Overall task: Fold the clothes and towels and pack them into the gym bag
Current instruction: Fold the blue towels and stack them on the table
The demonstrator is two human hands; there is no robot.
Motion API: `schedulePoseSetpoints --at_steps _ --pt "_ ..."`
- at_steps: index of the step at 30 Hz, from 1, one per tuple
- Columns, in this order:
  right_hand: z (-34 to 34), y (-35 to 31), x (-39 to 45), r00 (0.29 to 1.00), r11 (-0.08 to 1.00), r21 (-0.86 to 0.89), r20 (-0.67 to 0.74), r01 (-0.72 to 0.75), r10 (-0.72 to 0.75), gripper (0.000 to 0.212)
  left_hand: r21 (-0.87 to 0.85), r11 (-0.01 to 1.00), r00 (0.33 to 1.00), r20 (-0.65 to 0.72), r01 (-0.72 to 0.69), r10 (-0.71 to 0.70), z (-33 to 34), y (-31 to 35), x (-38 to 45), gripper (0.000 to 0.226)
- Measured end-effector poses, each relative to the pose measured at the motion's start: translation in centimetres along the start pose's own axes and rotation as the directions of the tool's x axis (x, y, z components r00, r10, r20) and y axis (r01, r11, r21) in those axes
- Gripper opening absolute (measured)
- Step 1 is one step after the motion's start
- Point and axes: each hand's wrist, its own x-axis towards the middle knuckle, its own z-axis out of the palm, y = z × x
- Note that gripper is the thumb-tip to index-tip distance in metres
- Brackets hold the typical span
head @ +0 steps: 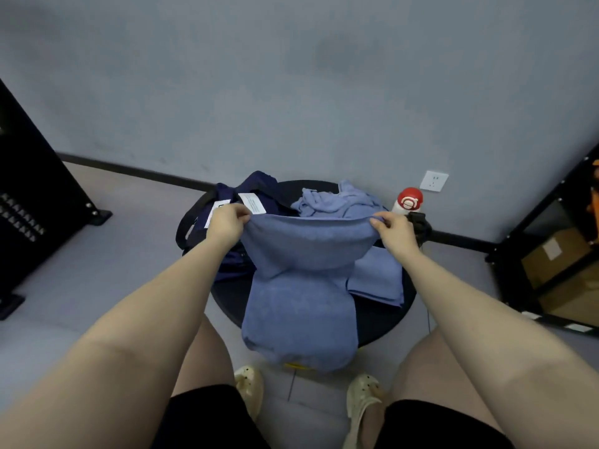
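Over the round worktop [385,322], left hand [227,222] and right hand [397,233] each pinch a top corner of the blue towel [301,296], which hangs down just right of the navy bag [246,196].

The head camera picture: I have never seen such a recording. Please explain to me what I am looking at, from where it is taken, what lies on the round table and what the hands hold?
There is no machine here. A person wears a wide-angle camera on the head, so you look down along their own two arms. The left hand and the right hand each pinch one top corner of a blue towel, which hangs down over the near edge of a round black table. On the table lie a dark navy gym bag at the far left, a crumpled light blue cloth at the back, and a folded blue towel on the right. A bottle with a red cap stands at the table's far right edge.
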Motion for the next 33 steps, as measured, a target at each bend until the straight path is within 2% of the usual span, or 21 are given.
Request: schedulePoseSetpoints --at_steps 4,10,13,18,20,24,28,31,33 --pt "1.1 2.4 -2.8 0.995 0.996 -0.086 0.093 -0.017 0.025 0.022 0.049 0.997 0.994 0.096 0.052 -0.057 1.9 -2.2 -2.4 0.017" --pt "3.1 5.2 -6.4 0.966 0.988 -0.136 0.235 -0.075 0.106 0.02 0.163 0.986 0.966 0.246 0.04 -0.079 4.3 -4.5 -5.5 0.016" --pt "3.9 6.3 -7.7 0.937 0.989 -0.117 0.326 -0.093 0.126 0.019 0.246 0.969 0.945 0.317 0.006 -0.086 5.1 -5.8 -6.7 0.018" --pt "4.4 8.3 -9.8 0.883 0.985 -0.123 0.442 -0.119 0.162 0.016 0.415 0.905 0.87 0.477 -0.095 -0.127 6.4 -6.9 -8.1 0.014" --pt "4.5 8.9 -10.5 0.844 0.981 -0.132 0.502 -0.14 0.188 0.018 0.472 0.874 0.839 0.518 -0.119 -0.165 6.9 -7.0 -8.7 0.019" --pt "4.6 10.1 -11.6 0.732 0.958 -0.269 0.632 -0.099 0.253 0.019 0.561 0.805 0.768 0.597 -0.191 -0.234 8.2 -7.4 -9.8 0.01" --pt "4.8 11.0 -12.4 0.661 0.944 -0.32 0.692 -0.08 0.29 0.021 0.615 0.746 0.711 0.642 -0.255 -0.287 9.1 -8.4 -10.6 0.02" --pt "5.1 11.2 -12.4 0.623 0.948 -0.303 0.724 -0.099 0.296 0.02 0.612 0.754 0.717 0.634 -0.237 -0.289 9.2 -8.9 -10.8 0.03" --pt "5.3 11.1 -11.9 0.631 0.953 -0.288 0.722 -0.098 0.283 0.02 0.589 0.781 0.745 0.613 -0.208 -0.264 9.2 -9.0 -10.4 0.033"
